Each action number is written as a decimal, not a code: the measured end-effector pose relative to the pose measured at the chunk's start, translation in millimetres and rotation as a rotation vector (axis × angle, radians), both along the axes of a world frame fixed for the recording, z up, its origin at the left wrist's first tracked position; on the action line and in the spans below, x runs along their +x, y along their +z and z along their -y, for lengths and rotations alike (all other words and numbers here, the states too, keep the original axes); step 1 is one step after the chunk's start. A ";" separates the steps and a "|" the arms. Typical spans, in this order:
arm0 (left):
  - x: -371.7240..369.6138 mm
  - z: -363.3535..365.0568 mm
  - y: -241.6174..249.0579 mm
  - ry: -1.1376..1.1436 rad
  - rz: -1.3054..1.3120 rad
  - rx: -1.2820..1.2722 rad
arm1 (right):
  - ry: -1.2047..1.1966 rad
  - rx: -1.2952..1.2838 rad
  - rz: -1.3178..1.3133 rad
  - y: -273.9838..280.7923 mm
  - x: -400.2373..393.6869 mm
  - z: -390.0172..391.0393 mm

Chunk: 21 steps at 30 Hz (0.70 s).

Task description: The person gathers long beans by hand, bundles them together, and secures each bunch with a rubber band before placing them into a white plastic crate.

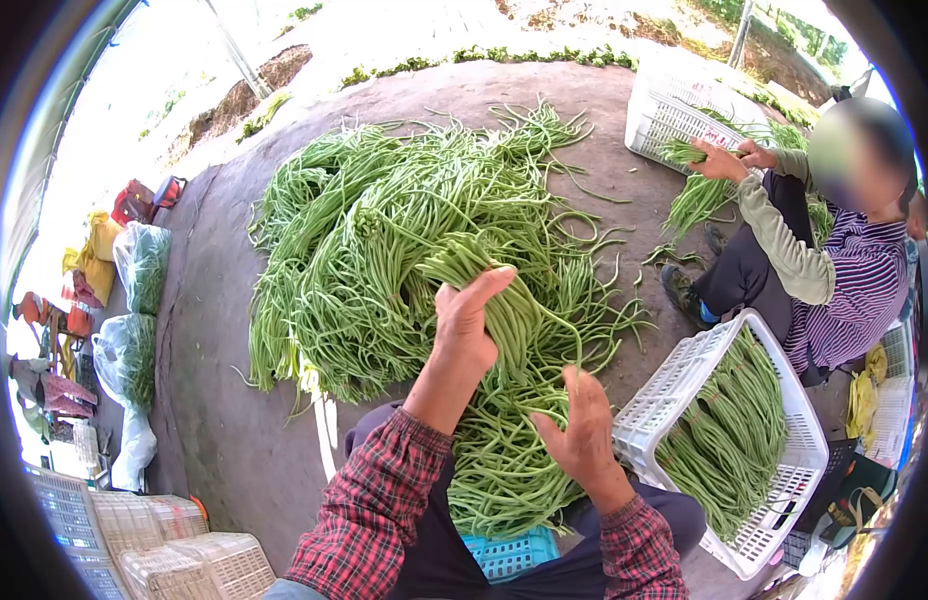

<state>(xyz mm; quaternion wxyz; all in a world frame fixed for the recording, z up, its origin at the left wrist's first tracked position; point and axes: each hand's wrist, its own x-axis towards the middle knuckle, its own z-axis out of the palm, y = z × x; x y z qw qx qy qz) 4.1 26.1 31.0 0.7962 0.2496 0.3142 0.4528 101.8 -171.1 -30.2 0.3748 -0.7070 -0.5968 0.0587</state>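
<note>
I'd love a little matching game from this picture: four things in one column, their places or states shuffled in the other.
1. Left hand
2. Right hand
3. Big bean heap
4. White crate

A. Spread over the ground
B. Filled with lined-up beans
C. Gripping a green bundle
D. Open, thumb apart from fingers

Pairs: 1-C, 2-D, 3-A, 4-B

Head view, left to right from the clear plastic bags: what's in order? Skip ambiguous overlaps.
Clear plastic bags → left hand holding beans → right hand → bean-filled white crate → yellow bag.
</note>
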 end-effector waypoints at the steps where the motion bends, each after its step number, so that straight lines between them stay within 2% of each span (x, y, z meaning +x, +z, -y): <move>1: 4.3 7.2 0.1 -0.022 -0.011 0.018 | -0.001 -0.007 0.001 6.3 -4.4 -8.9; 4: 18.5 28.7 -1.4 -0.105 -0.040 -0.009 | -0.110 0.075 0.003 13.7 -5.7 -31.1; 6: 24.6 41.3 1.4 -0.143 -0.047 -0.027 | -0.033 0.028 -0.333 1.1 -0.8 -43.5; 7: 27.0 45.9 2.4 -0.173 -0.078 -0.022 | -0.038 0.027 -0.333 -0.8 0.3 -44.9; 9: 30.7 49.8 -0.6 -0.202 -0.110 -0.017 | -0.030 0.008 -0.760 -2.7 1.0 -47.2; 11: 33.3 50.8 -8.2 -0.243 -0.062 0.125 | -0.010 0.059 -0.664 -2.6 3.7 -44.5; 16: 29.9 48.0 -11.6 -0.416 -0.066 0.283 | 0.130 0.080 -0.942 -7.1 19.3 -38.7; 21: 26.7 43.5 -5.8 -0.455 -0.048 0.271 | 0.230 0.110 -1.172 -3.4 15.4 -40.6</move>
